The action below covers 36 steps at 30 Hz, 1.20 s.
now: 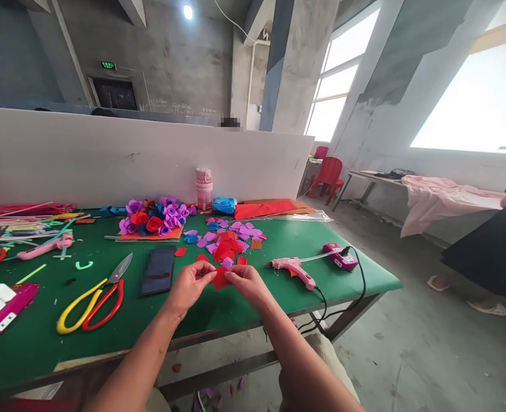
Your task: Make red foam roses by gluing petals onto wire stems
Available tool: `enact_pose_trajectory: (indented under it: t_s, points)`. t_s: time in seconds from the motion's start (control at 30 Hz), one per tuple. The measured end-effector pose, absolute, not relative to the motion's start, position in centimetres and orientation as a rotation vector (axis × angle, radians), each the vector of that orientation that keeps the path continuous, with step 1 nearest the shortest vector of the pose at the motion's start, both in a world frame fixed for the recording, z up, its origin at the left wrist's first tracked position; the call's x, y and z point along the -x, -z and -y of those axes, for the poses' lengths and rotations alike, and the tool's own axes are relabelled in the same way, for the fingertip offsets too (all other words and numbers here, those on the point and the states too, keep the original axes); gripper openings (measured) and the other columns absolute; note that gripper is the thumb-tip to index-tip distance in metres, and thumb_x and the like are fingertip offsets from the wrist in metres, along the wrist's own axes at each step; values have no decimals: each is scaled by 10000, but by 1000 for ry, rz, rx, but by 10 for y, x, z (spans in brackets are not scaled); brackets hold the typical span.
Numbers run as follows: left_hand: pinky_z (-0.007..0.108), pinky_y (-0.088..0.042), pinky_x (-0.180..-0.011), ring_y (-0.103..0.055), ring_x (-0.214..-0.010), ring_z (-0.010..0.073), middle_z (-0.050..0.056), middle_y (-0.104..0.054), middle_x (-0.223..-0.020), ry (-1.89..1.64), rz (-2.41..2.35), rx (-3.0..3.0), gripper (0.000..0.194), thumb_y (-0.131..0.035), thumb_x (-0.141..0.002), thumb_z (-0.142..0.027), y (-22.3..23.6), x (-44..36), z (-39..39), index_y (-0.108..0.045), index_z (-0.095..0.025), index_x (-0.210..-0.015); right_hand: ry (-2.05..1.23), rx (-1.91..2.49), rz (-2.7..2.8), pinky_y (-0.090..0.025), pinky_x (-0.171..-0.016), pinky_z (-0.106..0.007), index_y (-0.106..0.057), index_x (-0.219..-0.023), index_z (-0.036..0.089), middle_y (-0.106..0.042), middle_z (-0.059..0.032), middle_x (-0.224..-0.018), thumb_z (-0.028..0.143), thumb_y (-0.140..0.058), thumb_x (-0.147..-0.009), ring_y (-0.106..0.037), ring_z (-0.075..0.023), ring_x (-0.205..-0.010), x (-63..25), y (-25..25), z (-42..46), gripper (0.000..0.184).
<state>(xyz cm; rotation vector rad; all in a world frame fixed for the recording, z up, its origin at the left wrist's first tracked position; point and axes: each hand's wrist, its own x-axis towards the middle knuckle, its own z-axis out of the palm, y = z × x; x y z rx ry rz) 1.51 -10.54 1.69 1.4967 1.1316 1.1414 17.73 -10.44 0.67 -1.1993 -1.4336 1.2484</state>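
Between my two hands, above the near edge of the green table, is a red paper petal [221, 278]. My left hand [192, 286] pinches its left side between thumb and forefinger. On its right side my right hand [248, 281] pinches it too. Just beyond the fingers lies a loose heap of cut petals [228, 245] in red, purple and blue. A pink hot glue gun [293, 269] rests on the table to the right of my right hand. Left of my left hand lies a dark phone [157, 270].
Scissors [107, 297] with yellow and red handles lie at left, near a second pink glue gun [47, 246]. Finished paper flowers [156, 216] and a pink bottle [204, 189] stand at the back. A black cord [362, 280] hangs off the right side. Another person stands far right.
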Motion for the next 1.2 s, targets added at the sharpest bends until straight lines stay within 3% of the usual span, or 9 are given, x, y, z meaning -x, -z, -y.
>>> enact_pose_trajectory:
  t_s: [0.2,0.33,0.47,0.57,0.63,0.83,1.2]
  points:
    - [197,-223,-412,-290,-421,64,-38,-520,-601,-1126,-1174,-1370,343,-494,-802,-495,-19,-23,114,-555,-186,-939,-1126,1105,1194,-283,-483,-217,-649,-632,138,-570,3,-554,404,-554,-731,-407,-92,-501,-189,-7,98,299]
    - [183,-226,-410,-271,-408,57,-47,-548,-590,-1180,-1159,-1310,284,-517,-803,-470,-16,-28,117,-494,-206,-904,-1067,1092,1123,-339,-516,-224,-665,-630,133,-593,-10,-556,430,-572,-726,-465,-116,-538,-189,-9,92,325]
    - [181,-302,-439,-384,-475,70,-25,-586,-659,-1298,-1138,-1293,247,-547,-798,-442,-11,-31,116,-498,-201,-820,-1074,1017,1028,-402,-576,-248,-702,-682,134,-638,-28,-603,429,-591,-718,-527,-142,-580,-185,-10,91,318]
    - [214,-422,-616,-526,-672,114,2,-609,-748,-1416,-1153,-1365,229,-589,-777,-416,-7,-31,113,-566,-188,-780,-1074,960,963,-434,-632,-268,-720,-710,144,-659,-32,-625,412,-600,-721,-565,-162,-624,-186,-19,97,294]
    - [224,-422,-697,-542,-745,130,1,-609,-771,-1474,-1199,-1425,213,-618,-758,-401,-5,-31,110,-604,-189,-771,-1054,932,954,-443,-664,-275,-729,-745,153,-672,-29,-652,406,-597,-731,-584,-171,-663,-189,-27,103,285]
    - [233,-410,-663,-533,-702,145,-3,-600,-719,-1485,-1272,-1513,218,-635,-735,-415,-5,-34,111,-632,-198,-732,-894,902,985,-454,-747,-293,-736,-804,177,-701,-36,-748,402,-572,-763,-617,-206,-787,-198,-40,113,282]
    - [221,-389,-577,-493,-606,126,-16,-578,-631,-1488,-1246,-1457,206,-683,-685,-406,-5,-43,114,-650,-203,-694,-881,995,1061,-392,-592,-249,-706,-699,153,-635,-13,-625,425,-545,-770,-534,-164,-628,-188,-27,112,325]
